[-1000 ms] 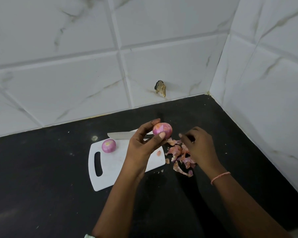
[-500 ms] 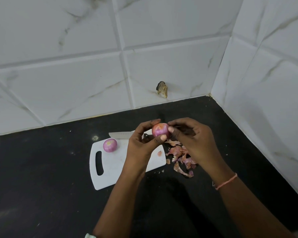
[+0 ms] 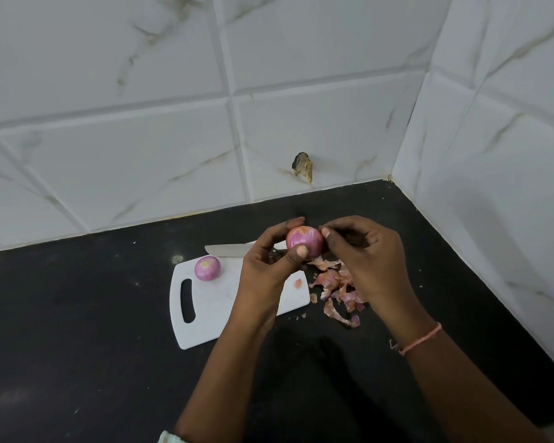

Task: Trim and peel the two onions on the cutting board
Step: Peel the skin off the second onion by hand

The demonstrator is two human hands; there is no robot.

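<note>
- black stone countertop [image 3: 77,346], kinda dusty with pale specks
- white marble-look wall tiles [image 3: 125,161] with grey veins, 2 walls meeting in a corner on the right
- chipped brownish hole [image 3: 303,166] low in the back wall

- Left hand [image 3: 266,266] raised, thumb and fingers [image 3: 293,222] curled round the onion [image 3: 304,240].
- Right hand [image 3: 370,254] just beside it, fingertips pinching at the onion's right side; wrist bent, forearm angled inward.

No text, label, brand, number or sign can be read anywhere: the white cutting board [image 3: 218,311], the knife [image 3: 227,250] blade and the marbled wall tiles [image 3: 141,155] all show bare, unmarked surfaces
</note>
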